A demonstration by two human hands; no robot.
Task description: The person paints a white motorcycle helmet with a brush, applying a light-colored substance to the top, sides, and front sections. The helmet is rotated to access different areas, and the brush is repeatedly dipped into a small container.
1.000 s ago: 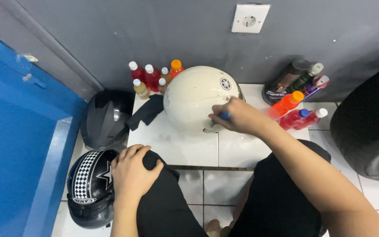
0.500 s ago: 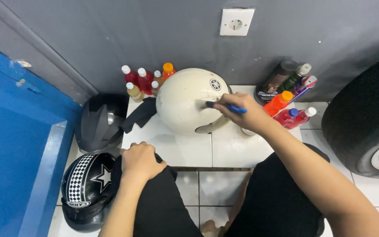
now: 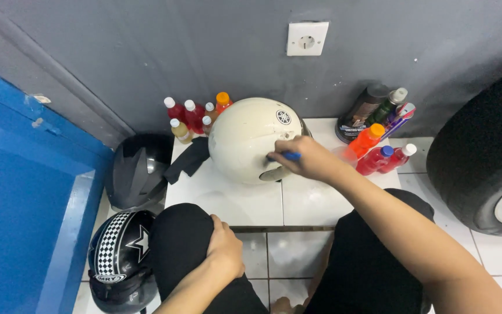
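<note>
A person crouches on a white tiled floor, seen from above their own knees. The landmark is a cream helmet, which sits on a raised white tile step against a grey wall.

The right hand reaches forward from the lower right, the forearm stretched long and straight toward the helmet. Its fingers are closed together around a thin blue-handled tool, gripped like a pen, and the tip of the tool touches the right side of the helmet, low on the shell.

The left hand is well in front of the helmet, nearer the person. It rests palm down on the left knee, in black trousers, with the fingers curled together and nothing in them.

Just left of the helmet lies a black cloth. Behind the helmet on its left, small bottles with red and orange liquid stand along the wall. To the helmet's right stand more bottles and spray cans. Further left of the helmet is a dark grey helmet, and in front of that one a black helmet with a chequered stripe. A black tyre stands far right.
</note>
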